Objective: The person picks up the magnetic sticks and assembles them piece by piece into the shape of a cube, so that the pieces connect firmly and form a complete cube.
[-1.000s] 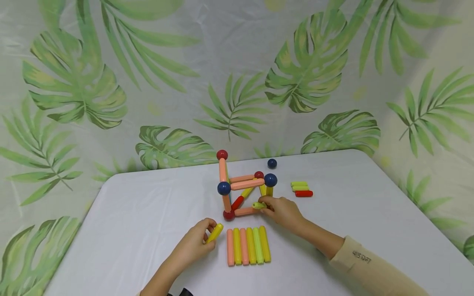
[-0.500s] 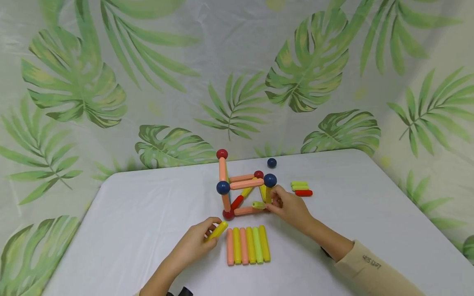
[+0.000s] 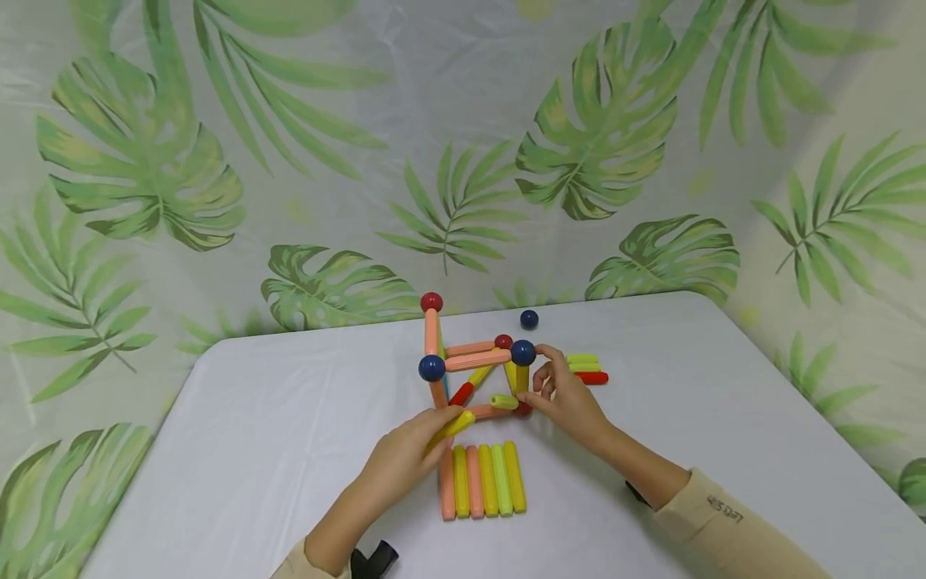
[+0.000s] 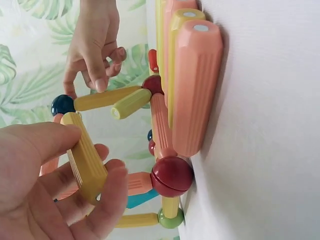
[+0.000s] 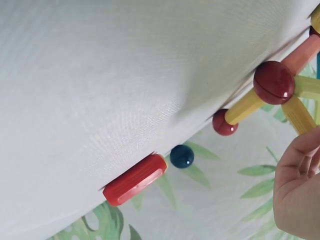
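**Yellow rod at the frame's near corner**

Your left hand [image 3: 405, 462] has its fingers and thumb curled round a yellow rod [image 3: 452, 426], and the rod's far tip sits right at the near front corner of the rod-and-ball frame [image 3: 473, 370]. From the left wrist view, that rod [image 4: 84, 157] lies across your fingertips with the thumb pressing on top, just above the dark red ball [image 4: 171, 176] that rests on the table [image 3: 289, 434].

Your right hand [image 3: 567, 398] is over at the frame's right side, fingers bent, fingertips touching the upright yellow post under the blue ball [image 3: 522, 352]; a short yellow-green rod [image 3: 504, 400] juts out beside your thumb. Whether you're actually pinching the post, I cannot tell.

Between your wrists lies a row of rods [image 3: 481, 481], side by side. Behind your right hand, a small stack of rods [image 3: 589, 368], red one lowest, and a loose blue ball [image 3: 530, 318] sits farther back.
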Available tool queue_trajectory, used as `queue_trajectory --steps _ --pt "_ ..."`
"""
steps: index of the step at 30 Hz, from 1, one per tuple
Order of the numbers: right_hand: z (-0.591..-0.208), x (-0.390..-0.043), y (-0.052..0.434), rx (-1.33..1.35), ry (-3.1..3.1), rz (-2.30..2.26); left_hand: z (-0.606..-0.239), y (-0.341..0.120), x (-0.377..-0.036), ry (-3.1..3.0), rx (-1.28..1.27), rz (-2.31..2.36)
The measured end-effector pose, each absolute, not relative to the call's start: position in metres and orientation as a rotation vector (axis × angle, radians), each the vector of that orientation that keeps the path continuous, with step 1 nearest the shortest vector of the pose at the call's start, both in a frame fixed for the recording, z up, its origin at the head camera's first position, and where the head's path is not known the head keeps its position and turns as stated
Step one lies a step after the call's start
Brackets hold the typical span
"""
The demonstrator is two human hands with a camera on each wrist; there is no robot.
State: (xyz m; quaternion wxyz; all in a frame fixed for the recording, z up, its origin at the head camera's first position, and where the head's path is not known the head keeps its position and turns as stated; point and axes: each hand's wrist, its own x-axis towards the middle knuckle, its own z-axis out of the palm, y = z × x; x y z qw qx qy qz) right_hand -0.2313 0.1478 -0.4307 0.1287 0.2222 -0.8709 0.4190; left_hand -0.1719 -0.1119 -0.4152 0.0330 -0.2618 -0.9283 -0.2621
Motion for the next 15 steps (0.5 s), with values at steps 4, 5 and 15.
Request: queue_trajectory --steps 4,5,15 --pt "-0.431 -0.233 0.148 0.659 -2.515 1.216 -0.415 -0.102 -0.179 -2.856 -0.778 -0.810" --pt "-0.431 -0.234 0.148 0.661 -2.515 1.213 -0.415 -0.100 -0.181 -2.864 -0.762 -0.805" --pt "-0.430 -0.236 0.148 0.673 -2.533 1.202 -0.413 -0.091 -0.193 -2.682 -0.729 -0.590"
